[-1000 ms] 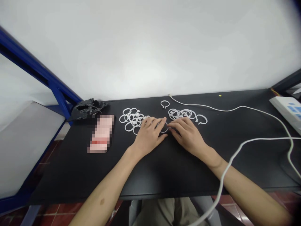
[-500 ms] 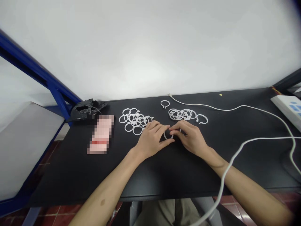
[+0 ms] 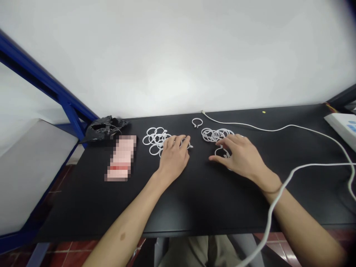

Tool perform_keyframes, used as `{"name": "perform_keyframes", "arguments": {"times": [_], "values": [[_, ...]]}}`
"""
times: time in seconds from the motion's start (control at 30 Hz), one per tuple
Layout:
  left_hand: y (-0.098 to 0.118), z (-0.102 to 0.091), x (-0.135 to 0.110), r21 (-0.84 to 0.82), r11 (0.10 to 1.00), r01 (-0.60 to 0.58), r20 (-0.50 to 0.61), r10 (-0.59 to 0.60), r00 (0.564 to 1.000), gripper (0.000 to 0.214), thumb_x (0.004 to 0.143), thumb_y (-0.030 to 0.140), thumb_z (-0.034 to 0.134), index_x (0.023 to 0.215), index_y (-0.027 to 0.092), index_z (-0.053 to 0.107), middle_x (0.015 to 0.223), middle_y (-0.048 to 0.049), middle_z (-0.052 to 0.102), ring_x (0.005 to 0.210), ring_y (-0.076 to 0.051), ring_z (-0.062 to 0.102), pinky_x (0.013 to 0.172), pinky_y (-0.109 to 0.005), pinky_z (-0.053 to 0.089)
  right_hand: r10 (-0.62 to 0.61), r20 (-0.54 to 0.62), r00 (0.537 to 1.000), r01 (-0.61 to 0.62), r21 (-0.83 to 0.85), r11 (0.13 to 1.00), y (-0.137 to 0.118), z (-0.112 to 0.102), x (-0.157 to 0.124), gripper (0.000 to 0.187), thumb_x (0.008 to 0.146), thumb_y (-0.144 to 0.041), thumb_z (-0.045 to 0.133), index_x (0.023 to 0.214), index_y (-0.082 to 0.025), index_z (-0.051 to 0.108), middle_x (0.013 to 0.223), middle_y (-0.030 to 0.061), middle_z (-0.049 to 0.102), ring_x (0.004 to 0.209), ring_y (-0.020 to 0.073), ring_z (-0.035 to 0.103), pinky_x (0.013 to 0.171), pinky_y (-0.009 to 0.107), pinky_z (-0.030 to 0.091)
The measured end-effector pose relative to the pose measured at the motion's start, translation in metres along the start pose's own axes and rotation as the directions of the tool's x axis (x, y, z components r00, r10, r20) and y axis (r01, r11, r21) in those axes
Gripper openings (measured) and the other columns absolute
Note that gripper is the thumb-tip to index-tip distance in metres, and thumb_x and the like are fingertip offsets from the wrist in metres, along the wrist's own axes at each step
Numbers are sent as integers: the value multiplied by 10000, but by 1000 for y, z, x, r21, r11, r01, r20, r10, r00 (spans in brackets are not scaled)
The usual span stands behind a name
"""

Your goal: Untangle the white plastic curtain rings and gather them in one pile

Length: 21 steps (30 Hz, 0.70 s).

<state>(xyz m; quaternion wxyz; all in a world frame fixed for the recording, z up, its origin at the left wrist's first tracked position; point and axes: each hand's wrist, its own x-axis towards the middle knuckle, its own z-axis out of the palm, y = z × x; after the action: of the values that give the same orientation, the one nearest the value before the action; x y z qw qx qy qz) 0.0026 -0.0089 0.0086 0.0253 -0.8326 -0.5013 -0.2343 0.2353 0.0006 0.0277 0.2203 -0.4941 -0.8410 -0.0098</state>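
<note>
The left hand (image 3: pixel 174 156) lay over white rings (image 3: pixel 157 141), its grip impossible to tell; the right hand (image 3: pixel 242 155), thumb and fingers apart, curved around a single ring (image 3: pixel 216 152).

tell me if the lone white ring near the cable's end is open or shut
Open: the ring shows a gap between its two ends, on the near side.

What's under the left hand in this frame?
White rings show beside the left hand on its outer side, and bits of ring, including a white end, show around its fingertips. The hand covers whatever lies directly beneath, so the count there can't be told.
</note>
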Motion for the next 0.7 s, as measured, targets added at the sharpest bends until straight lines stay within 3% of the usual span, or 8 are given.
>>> {"name": "perform_keyframes", "arguments": {"times": [0.13,0.23,0.37,0.6,0.7], "values": [[-9,-1,0,124,987,106,5,-107,994,483,875,76,462,1354,112,510,1345,-142,555,1205,-337,453,1026,-512,361,3,90,996,14,-180,984,13,-3,-4,515,716,-670,681,940,-207,643,901,81,667,816,270,590,737,398,419],[-12,-1,0,153,977,149,1,-151,989,510,859,64,463,1366,113,498,1366,-148,540,1227,-350,443,1033,-534,339,10,137,990,11,-149,989,13,-1,-5,456,756,-599,687,986,-209,626,933,69,672,829,256,611,767,402,429],[-9,-4,1,105,987,121,-34,-118,992,488,850,74,486,1332,135,529,1344,-125,562,1218,-327,449,1042,-509,328,-3,155,988,9,-38,999,5,-2,-3,374,808,-497,677,1040,-209,617,923,59,667,872,255,630,787,400,456],[9,-7,0,-190,980,-54,-82,39,996,256,963,342,500,1075,173,657,1010,-57,724,1051,-246,546,997,-448,340,-106,-26,994,109,214,971,-11,-4,-3,439,853,-398,668,1231,-219,537,1107,101,620,1012,253,597,879,400,499],[14,-7,-1,-304,947,-100,-88,76,993,230,967,358,506,951,197,670,903,-24,741,986,-220,574,961,-429,347,-127,-70,989,141,271,952,-15,1,-3,493,848,-385,679,1285,-239,506,1152,104,613,1075,264,587,925,417,496]]}}
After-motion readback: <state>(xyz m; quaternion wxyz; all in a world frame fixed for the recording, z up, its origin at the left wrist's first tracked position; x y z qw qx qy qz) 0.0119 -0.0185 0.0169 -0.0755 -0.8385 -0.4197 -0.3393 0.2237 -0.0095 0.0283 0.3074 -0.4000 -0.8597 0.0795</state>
